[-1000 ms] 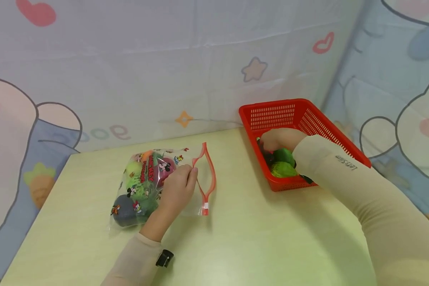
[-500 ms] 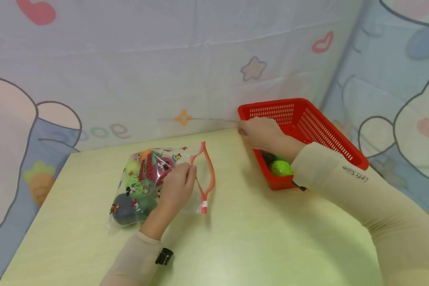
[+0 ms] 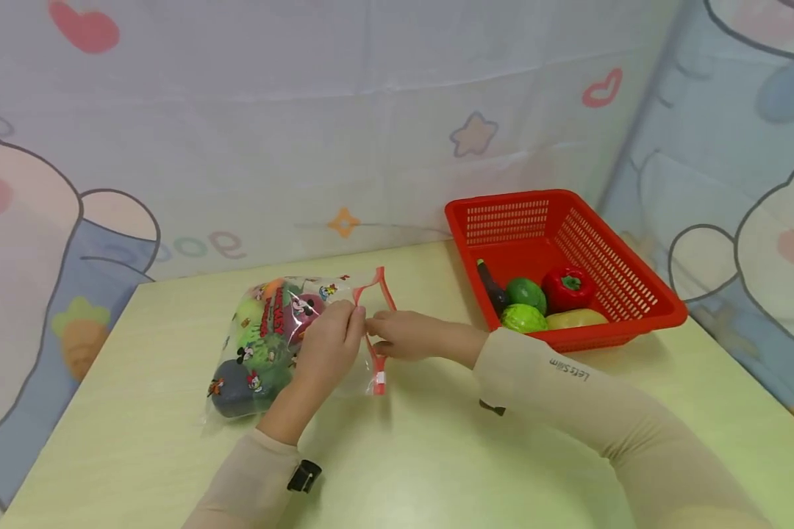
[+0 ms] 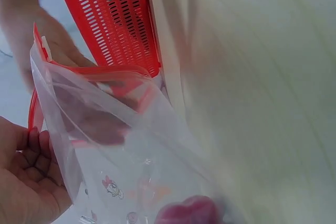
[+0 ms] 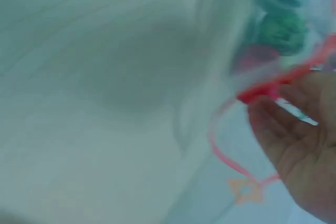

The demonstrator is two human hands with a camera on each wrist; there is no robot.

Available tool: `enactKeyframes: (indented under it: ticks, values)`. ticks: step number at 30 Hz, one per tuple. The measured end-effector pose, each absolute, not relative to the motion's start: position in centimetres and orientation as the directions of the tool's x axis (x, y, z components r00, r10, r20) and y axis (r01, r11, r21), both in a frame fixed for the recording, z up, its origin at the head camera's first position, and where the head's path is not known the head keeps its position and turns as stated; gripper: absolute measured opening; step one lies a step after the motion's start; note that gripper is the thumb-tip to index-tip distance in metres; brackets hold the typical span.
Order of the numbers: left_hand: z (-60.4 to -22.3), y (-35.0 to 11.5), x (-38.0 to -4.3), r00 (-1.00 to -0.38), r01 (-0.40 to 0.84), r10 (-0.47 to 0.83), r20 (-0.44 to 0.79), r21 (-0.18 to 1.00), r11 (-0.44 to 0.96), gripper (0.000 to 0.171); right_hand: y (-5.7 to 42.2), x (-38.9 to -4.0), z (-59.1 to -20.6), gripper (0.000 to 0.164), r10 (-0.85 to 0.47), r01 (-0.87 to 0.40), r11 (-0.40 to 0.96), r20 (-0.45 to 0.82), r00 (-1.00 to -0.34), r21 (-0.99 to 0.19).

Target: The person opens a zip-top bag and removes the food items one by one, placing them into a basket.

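A clear zip bag (image 3: 274, 345) with a red-edged mouth and cartoon prints lies on the table, filled with toy fruit and vegetables. My left hand (image 3: 331, 338) pinches its upper lip, holding the mouth apart; the left wrist view shows those fingers (image 4: 39, 156) curled at the red rim. At the bag's mouth, my right hand (image 3: 406, 334) has its fingertips right over the outer lip. Something red (image 5: 257, 93) shows between the right thumb and fingers (image 5: 289, 119) in the right wrist view; I cannot tell whether it is the rim or a separate small item.
A red basket (image 3: 463, 220) stands at the back right. Inside are a toy eggplant (image 3: 492, 288), a red bell pepper (image 3: 569, 288), a dark green round toy (image 3: 526, 294), a light green one (image 3: 524, 319) and a pale yellow one (image 3: 577, 319). A printed cloth (image 3: 271, 147) hangs behind the table.
My right hand has come out of the basket and moved left to the bag's mouth, uncovering the basket's contents. The left hand keeps its pinch on the bag.
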State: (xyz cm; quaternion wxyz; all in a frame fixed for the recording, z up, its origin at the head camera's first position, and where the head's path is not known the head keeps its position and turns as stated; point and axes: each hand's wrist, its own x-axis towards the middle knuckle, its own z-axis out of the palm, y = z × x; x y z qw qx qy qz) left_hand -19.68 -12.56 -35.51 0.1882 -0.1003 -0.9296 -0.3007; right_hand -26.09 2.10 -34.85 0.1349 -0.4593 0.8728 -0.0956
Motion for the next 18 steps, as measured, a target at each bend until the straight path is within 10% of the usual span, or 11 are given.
enactKeyframes:
  ticks: [18]
  values:
    - [-35.7, -12.6, -19.5, -0.902, 0.318, 0.108, 0.418, 0.473, 0.822, 0.023, -4.7, -31.3, -40.5, 0.045, -0.780, -0.752, 0.621, -0.079, -0.621, -0.223]
